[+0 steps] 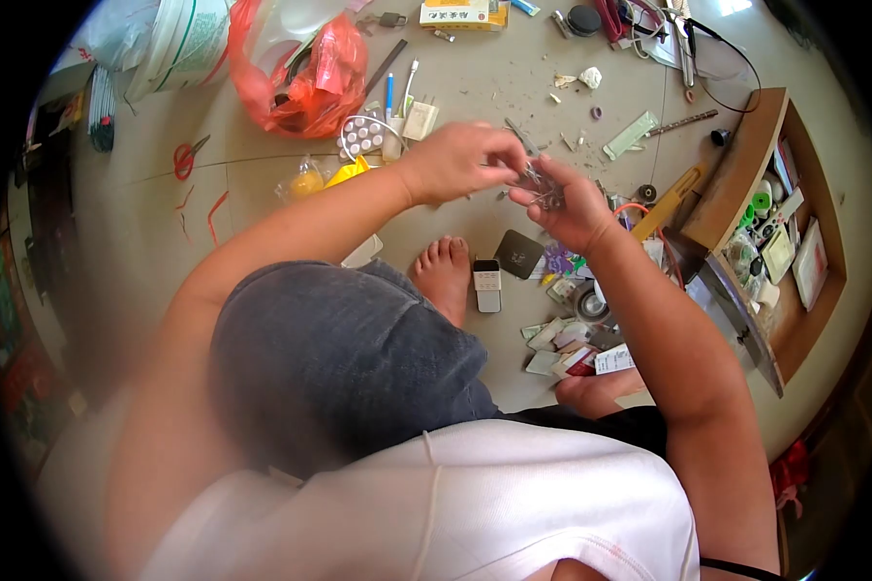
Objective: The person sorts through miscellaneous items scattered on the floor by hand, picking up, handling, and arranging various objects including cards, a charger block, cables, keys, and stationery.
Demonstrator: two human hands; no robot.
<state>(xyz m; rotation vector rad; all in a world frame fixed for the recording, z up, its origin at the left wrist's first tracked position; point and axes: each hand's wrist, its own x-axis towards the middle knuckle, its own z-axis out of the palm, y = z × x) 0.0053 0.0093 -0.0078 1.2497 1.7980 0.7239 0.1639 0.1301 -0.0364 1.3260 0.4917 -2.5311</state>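
My right hand (570, 201) is loosely cupped, holding a heap of small shiny metal pieces (545, 192) between palm and fingers; my left hand (470, 160) curls its fingertips at the heap's edge, and I cannot tell whether it grips one. I judge each piece light, stiff, slippery, best pinched singly; from here their shapes blur together

A loose cluster of small, slender, silvery-grey pieces (545, 188) is observed, apparently metallic, with bright glints noted. The pieces are jumbled at mixed angles and are held within the cupped right hand (574, 205), by the fingers; the cluster's left edge is met by the left hand (463, 161). Individual shapes cannot be determined
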